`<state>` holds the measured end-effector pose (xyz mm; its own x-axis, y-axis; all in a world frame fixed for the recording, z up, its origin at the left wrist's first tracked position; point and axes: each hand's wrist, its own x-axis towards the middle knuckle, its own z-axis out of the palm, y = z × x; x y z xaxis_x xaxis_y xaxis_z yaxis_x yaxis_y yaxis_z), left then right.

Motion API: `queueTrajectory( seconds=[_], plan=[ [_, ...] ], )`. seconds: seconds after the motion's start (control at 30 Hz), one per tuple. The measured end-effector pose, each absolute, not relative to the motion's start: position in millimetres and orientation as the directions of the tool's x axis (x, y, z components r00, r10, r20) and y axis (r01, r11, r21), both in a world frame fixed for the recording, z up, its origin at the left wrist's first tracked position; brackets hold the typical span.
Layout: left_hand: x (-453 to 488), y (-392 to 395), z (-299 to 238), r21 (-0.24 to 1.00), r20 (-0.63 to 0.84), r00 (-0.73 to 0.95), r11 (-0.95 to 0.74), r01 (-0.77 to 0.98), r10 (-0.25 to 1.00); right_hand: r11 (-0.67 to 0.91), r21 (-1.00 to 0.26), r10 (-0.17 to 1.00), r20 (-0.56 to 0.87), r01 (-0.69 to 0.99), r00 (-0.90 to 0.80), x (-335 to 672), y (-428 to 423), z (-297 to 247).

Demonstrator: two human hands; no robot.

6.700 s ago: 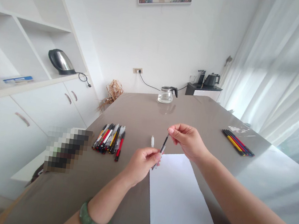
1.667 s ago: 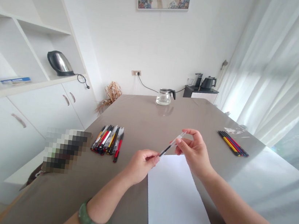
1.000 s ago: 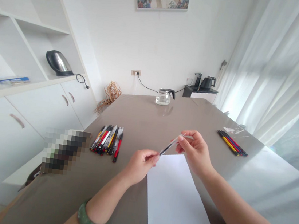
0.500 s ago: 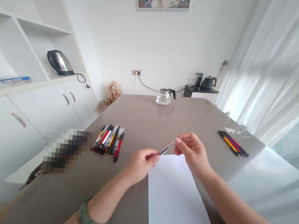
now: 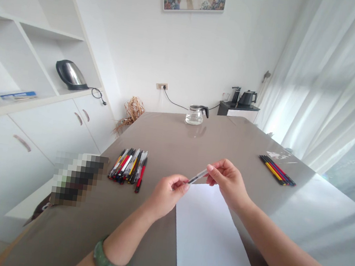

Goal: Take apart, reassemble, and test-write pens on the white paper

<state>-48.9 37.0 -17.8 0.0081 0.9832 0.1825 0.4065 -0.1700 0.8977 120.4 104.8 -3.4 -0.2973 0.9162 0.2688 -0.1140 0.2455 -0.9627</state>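
A clear pen with dark ink [image 5: 198, 176] is held between both hands above the brown table [image 5: 169, 145]. My left hand [image 5: 167, 194] pinches its near end with thumb and forefinger; a green bangle sits on that wrist. My right hand [image 5: 228, 183] is closed around the far end of the pen, hiding that part. Both hands hover just past the top edge of a white sheet of paper [image 5: 212, 242].
A bundle of mixed pens [image 5: 129, 164] lies on the table to the left. Several coloured pens [image 5: 276, 170] lie at the right. A glass jug [image 5: 195, 114] stands at the far edge. White cabinets and shelves with a kettle [image 5: 69, 74] run along the left.
The right hand has slid down along the pen toward the left hand, and the hands have drawn closer. Earlier a small white cap lay on the table; it is gone from there.
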Motion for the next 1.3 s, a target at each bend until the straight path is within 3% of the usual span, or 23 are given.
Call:
queueTrajectory(
  seconds=[1.3],
  plan=[
    [-50,38,-17,0.895,0.123,0.000,-0.111,0.432,0.992,0.225,-0.974,0.922,0.203,0.029,-0.331,121,108,-5]
  ],
)
